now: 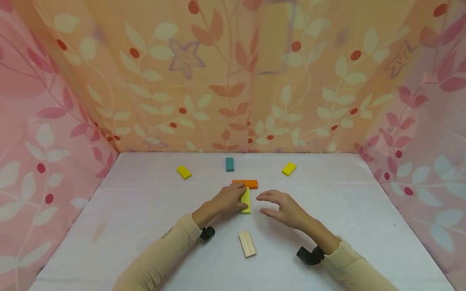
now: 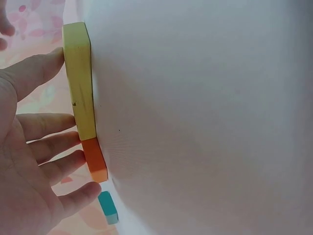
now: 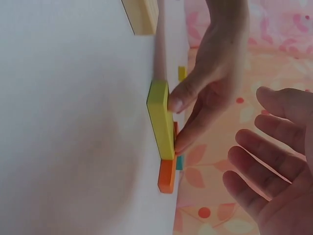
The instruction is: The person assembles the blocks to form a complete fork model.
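Observation:
A yellow block (image 1: 246,201) lies lengthwise on the table, its far end meeting a crosswise orange block (image 1: 250,184). My left hand (image 1: 230,197) reaches over from the left. In the left wrist view its thumb (image 2: 41,71) and fingers are fairly straight, with the tips touching the yellow block (image 2: 79,83) and near the orange block (image 2: 96,161). On the other side, my right hand (image 1: 285,208) hovers with loosely bent fingers, apart from the blocks and holding nothing. The right wrist view shows its spread fingers (image 3: 264,152) beside the yellow block (image 3: 160,122).
A plain wooden block (image 1: 247,244) lies nearer to me. Farther back are a teal block (image 1: 229,164), a yellow block at the left (image 1: 184,172) and another yellow block at the right (image 1: 289,169). Patterned cloth (image 1: 233,81) walls the white table (image 1: 127,242) on three sides.

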`<move>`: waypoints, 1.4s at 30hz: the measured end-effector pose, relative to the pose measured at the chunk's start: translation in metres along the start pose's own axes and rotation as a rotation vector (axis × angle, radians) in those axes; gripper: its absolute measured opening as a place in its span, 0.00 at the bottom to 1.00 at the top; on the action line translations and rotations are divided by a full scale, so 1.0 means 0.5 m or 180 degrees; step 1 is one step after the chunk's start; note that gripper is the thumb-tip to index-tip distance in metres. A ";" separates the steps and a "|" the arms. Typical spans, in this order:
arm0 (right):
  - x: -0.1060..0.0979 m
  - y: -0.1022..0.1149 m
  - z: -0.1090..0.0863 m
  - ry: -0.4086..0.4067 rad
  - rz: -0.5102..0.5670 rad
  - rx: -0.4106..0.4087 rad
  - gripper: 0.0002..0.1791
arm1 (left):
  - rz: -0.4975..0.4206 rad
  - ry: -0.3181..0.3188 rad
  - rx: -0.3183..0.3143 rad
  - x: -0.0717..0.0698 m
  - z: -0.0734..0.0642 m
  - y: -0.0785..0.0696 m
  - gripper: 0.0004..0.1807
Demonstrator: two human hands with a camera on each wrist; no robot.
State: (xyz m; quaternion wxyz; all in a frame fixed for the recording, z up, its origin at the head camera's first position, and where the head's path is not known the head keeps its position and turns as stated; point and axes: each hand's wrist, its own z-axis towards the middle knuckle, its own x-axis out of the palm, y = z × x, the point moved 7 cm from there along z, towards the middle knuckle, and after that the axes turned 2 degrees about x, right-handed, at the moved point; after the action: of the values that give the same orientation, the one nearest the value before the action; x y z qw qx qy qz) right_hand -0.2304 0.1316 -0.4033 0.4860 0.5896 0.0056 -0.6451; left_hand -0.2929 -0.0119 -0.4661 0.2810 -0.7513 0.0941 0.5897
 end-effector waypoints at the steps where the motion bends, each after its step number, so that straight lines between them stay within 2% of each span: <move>1: 0.004 0.004 -0.004 0.0017 -0.0002 -0.0036 0.18 | -0.0009 0.0006 0.0007 0.001 0.000 -0.001 0.37; 10: 0.037 0.036 -0.027 0.0267 0.0038 -0.0209 0.18 | -0.0070 0.0016 0.0004 -0.001 -0.006 -0.004 0.37; 18: 0.065 0.042 -0.039 0.0550 0.0023 -0.0095 0.20 | -0.0048 0.0052 0.0003 -0.002 -0.002 -0.001 0.37; 25: 0.100 0.048 -0.049 0.0918 -0.0065 -0.0027 0.23 | -0.0080 -0.0018 0.0075 -0.003 -0.006 -0.003 0.36; 30: 0.121 0.056 -0.060 0.1113 -0.0254 -0.0156 0.24 | -0.0046 0.0014 0.0049 -0.002 -0.003 -0.002 0.36; 35: 0.129 0.062 -0.067 0.1183 -0.0384 -0.0325 0.24 | -0.0036 0.0036 0.0041 -0.001 0.001 -0.001 0.36; 42: 0.136 0.063 -0.070 0.1312 -0.0414 -0.0349 0.23 | -0.0070 0.0048 0.0018 0.000 0.001 0.000 0.37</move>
State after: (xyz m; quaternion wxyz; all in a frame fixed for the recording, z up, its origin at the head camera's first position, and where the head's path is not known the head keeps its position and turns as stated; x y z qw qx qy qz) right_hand -0.1724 0.0931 -0.4483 0.4632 0.6800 0.1779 -0.5397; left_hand -0.2934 -0.0118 -0.4663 0.2889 -0.7559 0.0895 0.5807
